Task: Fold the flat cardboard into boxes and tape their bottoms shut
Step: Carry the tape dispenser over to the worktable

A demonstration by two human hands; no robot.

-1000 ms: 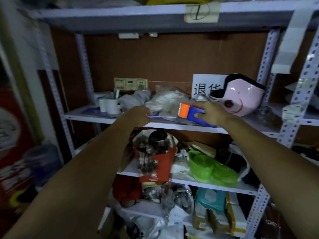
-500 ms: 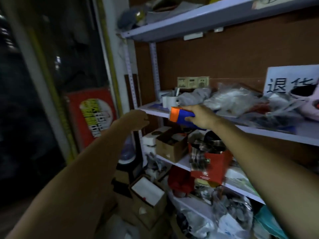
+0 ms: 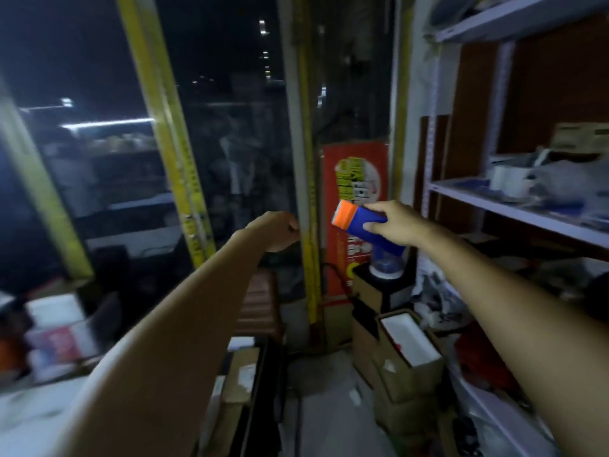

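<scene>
My right hand (image 3: 393, 222) grips a blue tape dispenser with an orange head (image 3: 357, 222), held in the air in front of me, left of the metal shelf (image 3: 514, 216). My left hand (image 3: 280, 230) hovers to the left of it with fingers curled and nothing in it. Cardboard boxes (image 3: 398, 367) stand on the floor below my right arm, one with a white foam insert. Flat cardboard sheets (image 3: 240, 380) lie stacked low in the middle.
A dark glass wall with yellow-striped posts (image 3: 179, 153) fills the left and middle. A red poster (image 3: 354, 192) hangs behind my right hand. The shelf on the right holds white cups and bags. Blurred boxes (image 3: 56, 334) sit at lower left.
My view has swung left, away from the shelf toward the glass wall. My right hand has carried the tape dispenser off the shelf into the air. My left hand stays curled.
</scene>
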